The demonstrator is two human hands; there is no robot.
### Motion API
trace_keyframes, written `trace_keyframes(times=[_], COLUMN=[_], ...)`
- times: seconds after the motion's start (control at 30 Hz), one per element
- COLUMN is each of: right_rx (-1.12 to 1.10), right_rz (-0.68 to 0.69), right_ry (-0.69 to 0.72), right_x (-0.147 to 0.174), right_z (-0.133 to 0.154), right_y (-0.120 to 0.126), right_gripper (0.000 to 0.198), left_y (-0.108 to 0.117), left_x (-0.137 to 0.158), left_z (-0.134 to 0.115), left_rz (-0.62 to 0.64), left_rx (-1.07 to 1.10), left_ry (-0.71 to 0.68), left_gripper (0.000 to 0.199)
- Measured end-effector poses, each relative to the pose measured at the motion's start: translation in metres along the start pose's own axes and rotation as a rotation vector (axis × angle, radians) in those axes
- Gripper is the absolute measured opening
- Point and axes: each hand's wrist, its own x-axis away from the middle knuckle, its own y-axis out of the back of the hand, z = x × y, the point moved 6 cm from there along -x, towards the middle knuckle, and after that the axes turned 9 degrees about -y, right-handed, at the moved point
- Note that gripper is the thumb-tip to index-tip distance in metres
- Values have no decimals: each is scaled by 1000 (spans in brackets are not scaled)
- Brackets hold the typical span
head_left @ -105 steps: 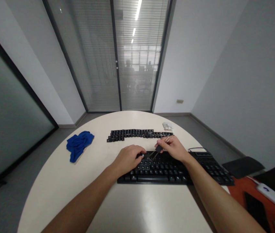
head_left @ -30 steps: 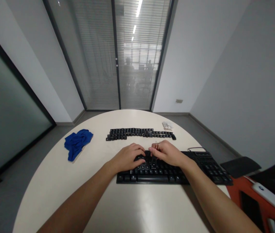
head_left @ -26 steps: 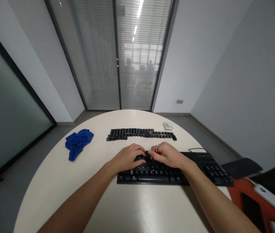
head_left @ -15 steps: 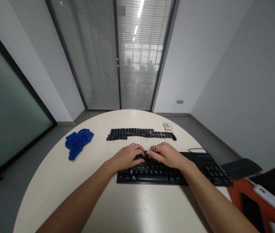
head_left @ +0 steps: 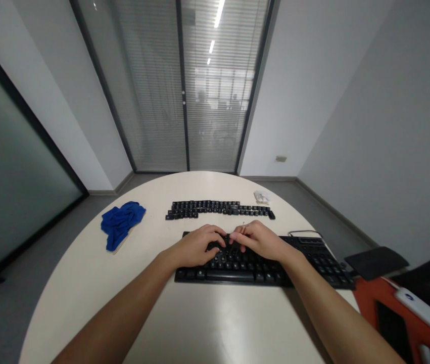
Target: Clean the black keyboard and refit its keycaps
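Note:
A black keyboard [head_left: 230, 276] lies across the table in front of me, with a patch of its upper rows hidden under my hands. My left hand [head_left: 199, 246] rests on its left part, fingers bent and apart, the thumb down on the keys. Beside it, my right hand [head_left: 256, 239] is closed in a pinch over the upper middle keys. A thin wire-like tool [head_left: 243, 223] shows at its fingers; most of it is hidden. Beyond the hands, loose black keycaps [head_left: 215, 206] lie in rows on the table.
A crumpled blue cloth [head_left: 123, 222] lies on the left of the round white table [head_left: 97, 288]. A small clear bag [head_left: 262, 197] sits at the back right. The keyboard's cable [head_left: 305, 232] loops behind it. At right are an orange seat [head_left: 368, 298], a white power strip [head_left: 425, 311] and a dark phone-like slab [head_left: 393, 328].
The keyboard has slid left and slightly away from me. My hands stay close together over it, with only small shifts of the fingers.

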Motion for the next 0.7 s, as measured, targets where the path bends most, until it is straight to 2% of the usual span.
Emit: trace_keyframes(times=[0.17, 0.43, 0.53, 0.7], right_rx=[-123, -142, -33, 295], right_rz=[37, 16, 14, -20], right_ry=[-37, -24, 36, 144], right_x=[0, 0, 2, 7], right_z=[-10, -14, 0, 28], right_y=[2, 6, 4, -5], right_gripper=[49, 52, 49, 42], left_y=[-9, -12, -11, -10], left_x=[-4, -4, -3, -4], left_z=[-9, -9, -10, -9], left_rz=[27, 9, 16, 29], left_rx=[20, 20, 16, 7], left_ry=[-12, 12, 10, 7], left_gripper=[21, 19, 20, 28])
